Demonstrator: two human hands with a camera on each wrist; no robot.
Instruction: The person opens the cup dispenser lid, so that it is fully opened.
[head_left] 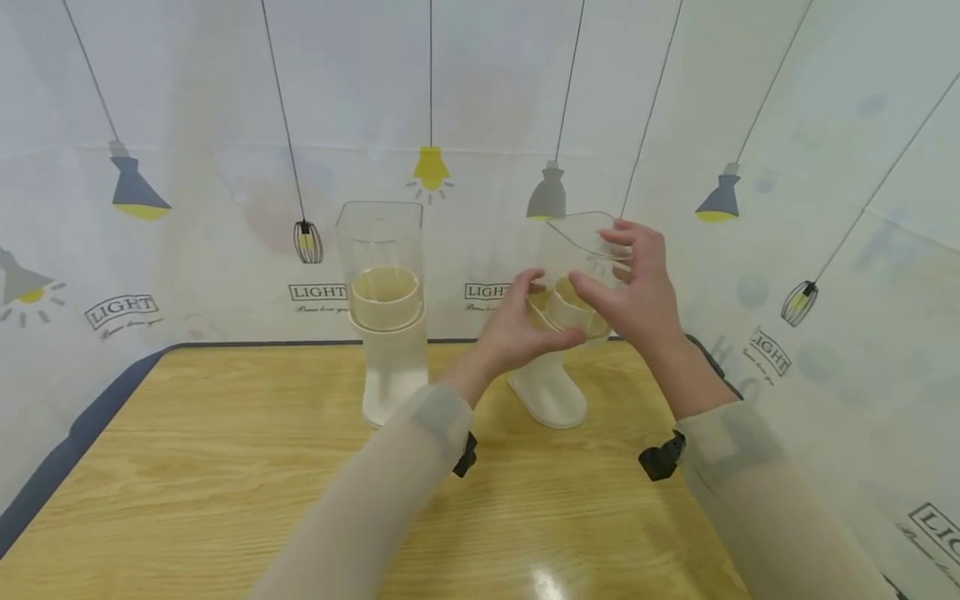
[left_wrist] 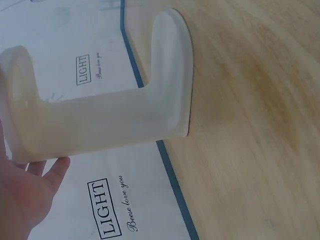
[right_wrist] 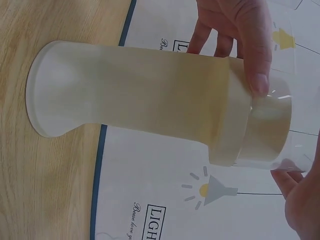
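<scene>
Bench (head_left: 225, 483) carries a white stand (head_left: 547, 396) right of a matching stand (head_left: 393, 375), clear container (head_left: 573, 242) at its top, lower part half hidden by hands. Left hand (head_left: 517, 333) clamps the stand's upper rim; right hand (head_left: 648, 292) curls round the container's side; label (left_wrist: 104, 209) behind reads "LIGHT".

A cream pedestal stand (right_wrist: 155, 92) has its foot on the wooden worktop (right_wrist: 55, 200), near the dark blue edge (right_wrist: 98, 175). The left hand (right_wrist: 240, 25) presses its thumb just above the collar (right_wrist: 226, 125); the right hand (right_wrist: 304, 207) touches the clear canister (right_wrist: 302, 120).
</scene>
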